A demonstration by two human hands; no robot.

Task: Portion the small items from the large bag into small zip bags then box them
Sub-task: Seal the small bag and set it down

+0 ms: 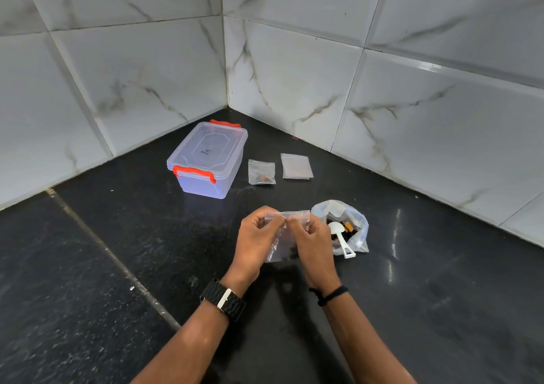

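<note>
On the dark counter [117,236], toward the left of the tiled corner, a clear box [207,160] sits with its lid on and its orange clips [194,173] down at both ends. Just right of it lies a small zip bag [261,172] flat on the counter with a few brown and orange bits inside, and a little further right a thin stack of empty bags [296,166] lies flat, apart from the first. Nearer the person, the left hand [255,242], with a black watch [224,299] on its wrist, pinches the top edge of another zip bag [281,244] between thumb and curled fingers. The right hand [313,247], with a black band [329,294] on its wrist, pinches the same top edge just beside the left, so the fingertips of the two hands nearly meet at the seal. This bag hangs above the counter between the hands, and a few dark bits show near its bottom. Just right of the right hand, the large bag [353,224] sits open on the counter, holding dark and orange pieces and a white scoop [340,235] whose handle sticks out over the bag's near edge.
</note>
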